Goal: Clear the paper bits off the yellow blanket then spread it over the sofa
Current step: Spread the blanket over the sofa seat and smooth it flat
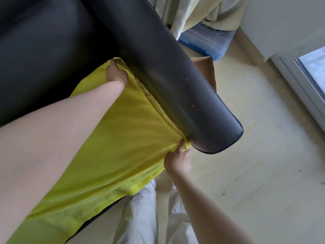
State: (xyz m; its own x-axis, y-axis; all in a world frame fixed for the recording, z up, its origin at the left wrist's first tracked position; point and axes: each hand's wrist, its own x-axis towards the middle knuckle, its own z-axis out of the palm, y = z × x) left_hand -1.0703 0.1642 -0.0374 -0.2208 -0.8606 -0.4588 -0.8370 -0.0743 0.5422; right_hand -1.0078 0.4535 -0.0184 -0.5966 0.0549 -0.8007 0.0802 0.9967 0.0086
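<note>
The yellow blanket (123,138) lies stretched over the seat of a black leather sofa (52,55), its edge running along the inner side of the sofa's armrest (175,76). My left hand (116,73) grips the blanket's far corner deep by the armrest and backrest. My right hand (179,159) pinches the near corner at the front end of the armrest. No paper bits show on the blanket.
Pale wooden floor (255,173) lies to the right. A cardboard box (209,71) and a blue plastic crate (211,41) under draped cream cloth stand behind the armrest. A glass door frame (302,81) is at the right. My legs in white trousers (140,212) are below.
</note>
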